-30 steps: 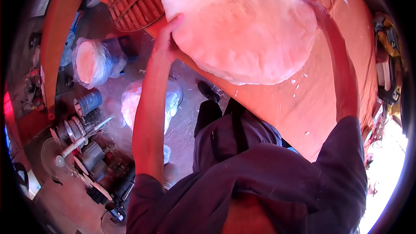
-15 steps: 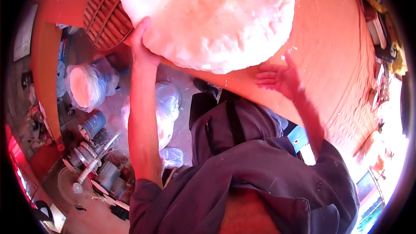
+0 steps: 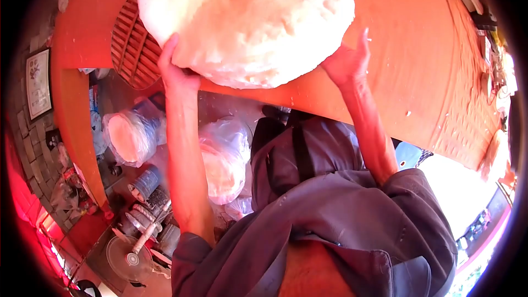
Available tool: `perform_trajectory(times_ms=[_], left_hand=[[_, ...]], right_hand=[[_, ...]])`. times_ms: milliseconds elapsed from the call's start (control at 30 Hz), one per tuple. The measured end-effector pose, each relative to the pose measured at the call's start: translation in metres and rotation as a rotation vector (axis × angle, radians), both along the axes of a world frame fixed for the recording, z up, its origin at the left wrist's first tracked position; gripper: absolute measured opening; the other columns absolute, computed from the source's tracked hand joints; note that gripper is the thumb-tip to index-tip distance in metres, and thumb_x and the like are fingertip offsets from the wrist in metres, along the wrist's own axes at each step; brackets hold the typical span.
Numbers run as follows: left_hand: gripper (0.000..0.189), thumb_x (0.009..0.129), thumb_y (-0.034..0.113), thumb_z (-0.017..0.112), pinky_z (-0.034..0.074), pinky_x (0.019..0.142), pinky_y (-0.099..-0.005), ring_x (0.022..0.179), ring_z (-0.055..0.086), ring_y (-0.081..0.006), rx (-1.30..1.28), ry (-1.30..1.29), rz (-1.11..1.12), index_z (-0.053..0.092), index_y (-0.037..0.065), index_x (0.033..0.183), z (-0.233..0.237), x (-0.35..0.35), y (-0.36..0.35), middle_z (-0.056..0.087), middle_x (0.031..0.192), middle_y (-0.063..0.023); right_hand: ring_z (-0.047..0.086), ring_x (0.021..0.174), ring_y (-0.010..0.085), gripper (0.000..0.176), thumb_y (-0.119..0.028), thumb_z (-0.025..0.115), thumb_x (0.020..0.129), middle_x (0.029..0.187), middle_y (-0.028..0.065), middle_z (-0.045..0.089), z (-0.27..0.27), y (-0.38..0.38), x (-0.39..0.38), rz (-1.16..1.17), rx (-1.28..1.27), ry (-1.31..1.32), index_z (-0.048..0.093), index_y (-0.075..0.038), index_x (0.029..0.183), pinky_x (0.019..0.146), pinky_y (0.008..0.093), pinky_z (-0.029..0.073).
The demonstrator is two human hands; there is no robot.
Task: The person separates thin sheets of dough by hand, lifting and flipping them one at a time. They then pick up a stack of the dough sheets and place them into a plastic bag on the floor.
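Note:
A large, thick white round slab point(image 3: 247, 22), soft and lumpy at its rim, fills the top of the view. Its material is hard to tell in the glare. My left hand point(image 3: 179, 69) grips its lower left edge, thumb on top and fingers underneath. At the lower right edge, my right hand point(image 3: 345, 65) supports the slab from below, with its thumb sticking up and its fingers mostly hidden. Beneath the slab is a table covered in orange cloth point(image 3: 407, 77). A round slatted rack point(image 3: 135, 49) lies partly under its left side.
On the floor at left, plastic bags hold pale round masses, one bag point(image 3: 132, 137) near the table and another point(image 3: 223, 165) beside my left arm. A blue can point(image 3: 146, 182) and a clear disc point(image 3: 129, 258) are among clutter. A framed sheet point(image 3: 38, 83) is at far left.
My right hand has come in from the right, from open and apart to under the slab's edge. The slab has shifted slightly left in view, and the view itself has turned.

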State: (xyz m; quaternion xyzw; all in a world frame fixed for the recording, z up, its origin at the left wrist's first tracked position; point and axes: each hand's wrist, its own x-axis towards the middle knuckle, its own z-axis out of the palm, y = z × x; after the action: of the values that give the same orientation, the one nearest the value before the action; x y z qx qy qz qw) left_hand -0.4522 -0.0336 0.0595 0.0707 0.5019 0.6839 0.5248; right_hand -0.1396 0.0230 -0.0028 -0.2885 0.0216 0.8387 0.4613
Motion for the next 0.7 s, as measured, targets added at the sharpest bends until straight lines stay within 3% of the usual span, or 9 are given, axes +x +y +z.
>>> perform_trajectory(times_ms=[167, 267, 367, 467, 567, 633, 700], left_hand=[[0.054, 0.089, 0.025, 0.06, 0.044, 0.103, -0.043, 0.12, 0.055, -0.031, 0.001, -0.062, -0.035, 0.048, -0.003, 0.134, -0.044, -0.004, -0.024, 0.056, 0.132, -0.0155], [0.054, 0.09, 0.024, 0.061, 0.044, 0.103, -0.0412, 0.12, 0.055, -0.0291, 0.048, -0.076, -0.066, 0.047, -0.002, 0.135, -0.059, -0.008, -0.034, 0.056, 0.131, -0.0145], [0.055, 0.09, 0.024, 0.062, 0.045, 0.102, -0.0393, 0.119, 0.055, -0.0278, 0.018, -0.073, -0.028, 0.046, -0.003, 0.135, -0.065, -0.006, -0.036, 0.057, 0.131, -0.0139], [0.048, 0.089, 0.024, 0.064, 0.046, 0.099, -0.0371, 0.115, 0.057, -0.0242, -0.031, -0.073, 0.06, 0.052, 0.001, 0.129, -0.069, 0.015, -0.052, 0.061, 0.124, -0.0108], [0.046, 0.087, 0.024, 0.068, 0.046, 0.097, -0.0361, 0.112, 0.059, -0.0215, -0.047, -0.127, 0.156, 0.056, 0.002, 0.125, -0.059, 0.071, -0.078, 0.063, 0.12, -0.0076], [0.047, 0.085, 0.017, 0.07, 0.046, 0.097, -0.0366, 0.111, 0.058, -0.0201, -0.021, -0.147, 0.222, 0.054, 0.002, 0.127, -0.073, 0.114, -0.115, 0.061, 0.121, -0.0073], [0.052, 0.082, 0.009, 0.069, 0.046, 0.095, -0.034, 0.108, 0.058, -0.0184, -0.011, -0.307, 0.275, 0.05, 0.004, 0.131, -0.071, 0.166, -0.153, 0.061, 0.119, -0.0036]], right_hand=[[0.04, 0.132, 0.0358, 0.109, -0.083, 0.035, 0.082, 0.144, 0.0185, 0.044, 0.003, 0.024, 0.012, 0.181, 0.139, -0.199, 0.037, 0.011, 0.139, 0.112, 0.0478, 0.028], [0.044, 0.13, 0.0327, 0.108, -0.084, 0.032, 0.082, 0.142, 0.0169, 0.047, 0.034, 0.022, 0.005, 0.159, 0.129, -0.169, 0.038, 0.005, 0.141, 0.109, 0.048, 0.031], [0.047, 0.127, 0.0295, 0.096, -0.076, 0.041, 0.085, 0.14, 0.0152, 0.049, 0.031, 0.024, 0.005, 0.219, 0.234, -0.233, 0.038, 0.001, 0.143, 0.104, 0.0505, 0.037], [0.046, 0.129, 0.0317, 0.079, -0.056, 0.05, 0.092, 0.143, 0.0169, 0.046, 0.03, 0.035, 0.012, 0.284, 0.276, -0.36, 0.035, 0.001, 0.145, 0.108, 0.046, 0.038], [0.058, 0.114, 0.0256, 0.053, -0.032, 0.055, 0.092, 0.126, 0.0149, 0.06, 0.001, 0.061, 0.041, 0.206, 0.268, -0.559, 0.051, 0.003, 0.132, 0.095, 0.0402, 0.048], [0.062, 0.107, 0.0251, 0.043, -0.024, 0.051, 0.093, 0.118, 0.0147, 0.064, 0.006, 0.069, 0.069, 0.327, 0.355, -0.756, 0.057, 0.004, 0.125, 0.095, 0.0358, 0.049], [0.062, 0.106, 0.0264, 0.042, -0.021, 0.049, 0.093, 0.118, 0.015, 0.064, 0.007, 0.072, 0.086, 0.412, 0.22, -0.611, 0.056, 0.004, 0.125, 0.095, 0.0376, 0.049]])
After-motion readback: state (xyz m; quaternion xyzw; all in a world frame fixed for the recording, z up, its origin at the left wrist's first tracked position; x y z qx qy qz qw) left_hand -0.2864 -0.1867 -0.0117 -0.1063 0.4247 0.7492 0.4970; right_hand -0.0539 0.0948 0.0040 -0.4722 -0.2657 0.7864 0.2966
